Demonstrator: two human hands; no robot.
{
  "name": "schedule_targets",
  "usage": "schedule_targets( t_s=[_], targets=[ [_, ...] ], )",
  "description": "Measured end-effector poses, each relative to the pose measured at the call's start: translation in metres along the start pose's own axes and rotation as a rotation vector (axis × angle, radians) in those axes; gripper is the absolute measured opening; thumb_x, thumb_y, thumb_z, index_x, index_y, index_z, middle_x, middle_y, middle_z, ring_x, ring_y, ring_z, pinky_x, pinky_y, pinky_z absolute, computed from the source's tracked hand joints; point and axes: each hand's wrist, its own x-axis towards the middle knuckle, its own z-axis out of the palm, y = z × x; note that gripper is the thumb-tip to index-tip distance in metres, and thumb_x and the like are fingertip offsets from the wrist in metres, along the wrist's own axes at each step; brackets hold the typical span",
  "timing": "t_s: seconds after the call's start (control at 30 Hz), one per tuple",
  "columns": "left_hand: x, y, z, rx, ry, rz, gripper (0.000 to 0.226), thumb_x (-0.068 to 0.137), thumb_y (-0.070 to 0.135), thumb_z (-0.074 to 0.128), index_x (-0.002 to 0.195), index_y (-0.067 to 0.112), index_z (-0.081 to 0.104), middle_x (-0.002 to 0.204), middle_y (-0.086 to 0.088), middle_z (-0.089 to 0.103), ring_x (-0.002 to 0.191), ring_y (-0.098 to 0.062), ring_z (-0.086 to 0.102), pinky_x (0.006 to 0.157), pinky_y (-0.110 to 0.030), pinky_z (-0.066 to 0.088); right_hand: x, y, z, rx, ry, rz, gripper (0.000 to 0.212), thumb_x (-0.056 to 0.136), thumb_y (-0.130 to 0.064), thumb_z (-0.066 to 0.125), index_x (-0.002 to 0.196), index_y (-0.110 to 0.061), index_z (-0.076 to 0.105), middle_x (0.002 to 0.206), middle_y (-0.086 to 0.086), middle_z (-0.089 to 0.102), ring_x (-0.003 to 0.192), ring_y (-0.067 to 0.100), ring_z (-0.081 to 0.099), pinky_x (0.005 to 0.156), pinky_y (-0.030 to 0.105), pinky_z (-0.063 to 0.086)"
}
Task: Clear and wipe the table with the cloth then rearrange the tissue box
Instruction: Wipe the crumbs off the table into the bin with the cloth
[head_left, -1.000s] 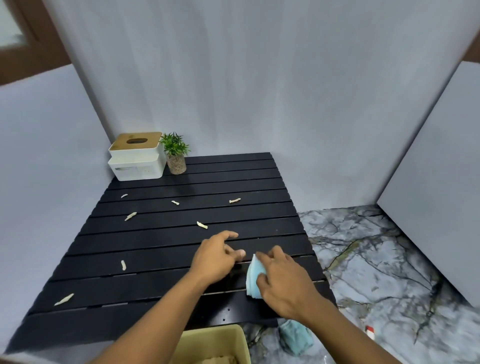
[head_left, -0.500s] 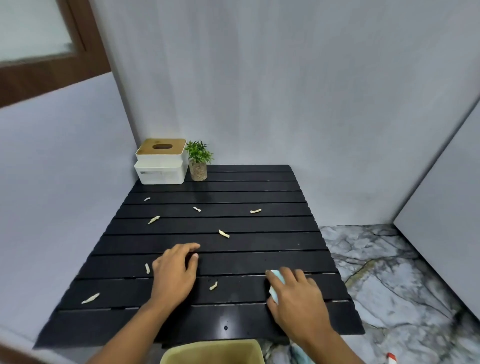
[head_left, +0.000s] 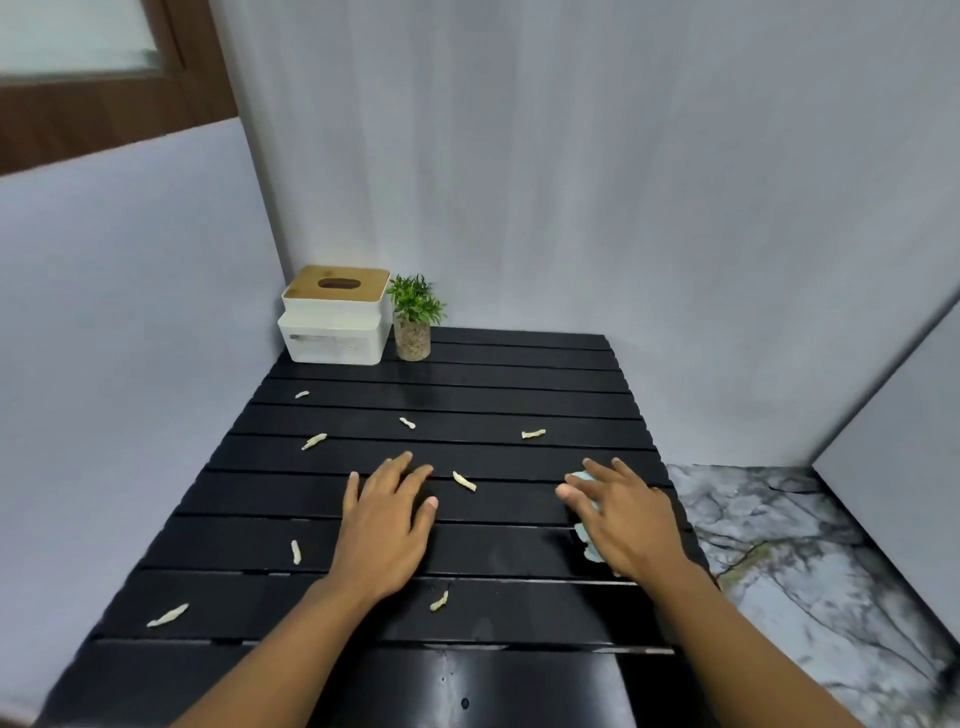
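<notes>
A black slatted table (head_left: 519, 364) fills the view. Several pale crumbs lie scattered on it, one (head_left: 464, 480) between my hands and one (head_left: 439, 601) near my left wrist. My left hand (head_left: 387, 519) lies over the table's middle with straight fingers and holds nothing. My right hand (head_left: 623, 514) presses flat on a light blue cloth (head_left: 587, 545), which shows only at its fingertips and under the palm. A white tissue box (head_left: 335, 322) with a wooden lid stands in the far left corner.
A small potted plant (head_left: 414, 319) stands right of the tissue box. Grey walls close the left and back sides. Marble floor (head_left: 805, 561) lies beyond the table's right edge, with a grey panel (head_left: 904, 467) further right.
Both hands moved forward across the table, the right one sliding the cloth with it. The view tilted up, and the beige bin at the near edge dropped out of sight.
</notes>
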Motion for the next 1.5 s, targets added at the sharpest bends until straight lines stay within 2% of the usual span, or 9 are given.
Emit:
schedule_targets(
  t_s=[0.17, 0.37, 0.5, 0.63, 0.93, 1.23, 1.33, 1.43, 1.5],
  targets=[
    [-0.002, -0.004, 0.011, 0.125, -0.058, -0.013, 0.056, 0.1, 0.044, 0.022, 0.15, 0.02, 0.024, 0.161, -0.001, 0.014, 0.149, -0.017, 0.007, 0.121, -0.044, 0.0, -0.015, -0.009, 0.015, -0.153, 0.137, -0.006, 0.05, 0.096, -0.042, 0.024, 0.146, -0.038, 0.025, 0.155, -0.01, 0.029, 0.142, 0.019, 0.024, 0.101, 0.043, 0.039],
    [-0.003, -0.004, 0.009, 0.112, -0.059, -0.011, 0.055, 0.1, 0.043, 0.021, 0.15, 0.02, 0.026, 0.161, 0.0, 0.017, 0.148, -0.017, 0.009, 0.121, -0.043, 0.002, -0.028, 0.001, 0.017, -0.197, 0.064, -0.009, 0.076, 0.08, -0.082, 0.017, 0.142, -0.04, 0.032, 0.157, -0.012, 0.022, 0.145, 0.026, 0.012, 0.103, 0.053, 0.033],
    [-0.004, -0.003, 0.007, 0.121, -0.076, -0.008, 0.056, 0.1, 0.044, 0.019, 0.15, 0.02, 0.025, 0.161, 0.0, 0.014, 0.149, -0.016, 0.007, 0.121, -0.042, 0.0, -0.028, 0.005, 0.019, -0.142, 0.217, -0.04, 0.041, 0.09, -0.052, 0.046, 0.126, -0.033, 0.057, 0.134, -0.007, 0.056, 0.13, 0.024, 0.043, 0.084, 0.039, 0.051],
    [-0.006, -0.001, 0.006, 0.151, -0.101, -0.005, 0.058, 0.099, 0.048, 0.014, 0.151, 0.022, 0.021, 0.162, 0.0, 0.008, 0.149, -0.016, 0.002, 0.121, -0.041, -0.002, -0.019, 0.009, 0.023, -0.085, 0.348, -0.057, 0.028, 0.082, -0.03, 0.064, 0.11, -0.03, 0.069, 0.113, -0.008, 0.068, 0.111, 0.02, 0.058, 0.068, 0.033, 0.055],
    [0.015, -0.024, 0.009, 0.231, -0.11, 0.061, 0.059, 0.096, 0.048, 0.002, 0.152, 0.027, 0.005, 0.161, 0.013, -0.003, 0.147, -0.007, -0.009, 0.119, -0.038, -0.012, 0.083, 0.014, 0.011, -0.001, 0.282, 0.199, 0.037, 0.088, -0.031, 0.049, 0.122, -0.022, 0.062, 0.126, -0.002, 0.061, 0.121, 0.024, 0.048, 0.085, 0.037, 0.047],
    [0.014, -0.023, 0.008, 0.211, -0.103, 0.064, 0.066, 0.09, 0.046, -0.004, 0.153, 0.027, 0.005, 0.16, 0.014, -0.004, 0.147, -0.006, -0.009, 0.118, -0.032, -0.011, 0.015, -0.105, 0.046, 0.143, 0.272, -0.332, 0.033, 0.08, -0.028, 0.058, 0.112, -0.025, 0.066, 0.115, -0.007, 0.067, 0.111, 0.021, 0.061, 0.085, 0.033, 0.054],
    [0.014, -0.024, 0.008, 0.211, -0.11, 0.071, 0.057, 0.097, 0.04, 0.009, 0.153, 0.026, 0.008, 0.161, 0.013, 0.0, 0.147, -0.007, -0.007, 0.119, -0.033, -0.01, 0.004, -0.058, 0.028, 0.174, 0.354, -0.125, 0.044, 0.074, -0.015, 0.069, 0.117, -0.022, 0.068, 0.12, -0.002, 0.066, 0.11, 0.021, 0.061, 0.091, 0.034, 0.05],
    [0.015, -0.024, 0.009, 0.209, -0.116, 0.064, 0.056, 0.098, 0.038, 0.017, 0.152, 0.024, 0.013, 0.161, 0.01, 0.005, 0.148, -0.011, -0.001, 0.121, -0.037, -0.004, -0.01, 0.016, 0.003, 0.123, 0.342, 0.256, 0.042, 0.083, -0.025, 0.058, 0.124, -0.024, 0.062, 0.128, -0.003, 0.061, 0.116, 0.022, 0.054, 0.089, 0.039, 0.049],
    [0.016, -0.022, 0.01, 0.214, -0.121, 0.061, 0.056, 0.098, 0.037, 0.02, 0.152, 0.022, 0.016, 0.162, 0.008, 0.008, 0.149, -0.014, 0.003, 0.121, -0.04, 0.0, -0.023, 0.028, 0.002, 0.047, 0.323, 0.313, 0.042, 0.083, -0.028, 0.056, 0.124, -0.021, 0.06, 0.125, 0.001, 0.061, 0.116, 0.027, 0.052, 0.086, 0.04, 0.049]
  ],
)
